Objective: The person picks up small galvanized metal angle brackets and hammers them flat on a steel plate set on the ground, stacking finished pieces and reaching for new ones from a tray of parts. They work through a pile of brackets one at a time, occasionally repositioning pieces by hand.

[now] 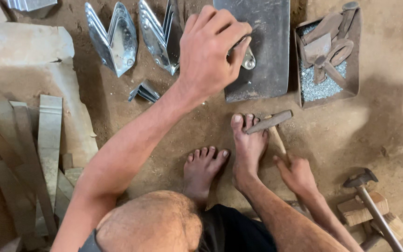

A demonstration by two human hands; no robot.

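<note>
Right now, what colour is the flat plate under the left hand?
Dark grey, dull steel plate, scuffed lighter in places; the head view shows it, beneath the left hand.

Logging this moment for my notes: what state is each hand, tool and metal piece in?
left hand: closed on a small metal piece, over the plate
small metal piece: pinched, resting on the plate
flat metal plate: lying flat on the dirt
right hand: gripping the hammer handle
hammer: held, head low above the toes
metal tray: open, holding tools and bits
second hammer: lying unused
folded metal pieces: standing on the ground
</note>
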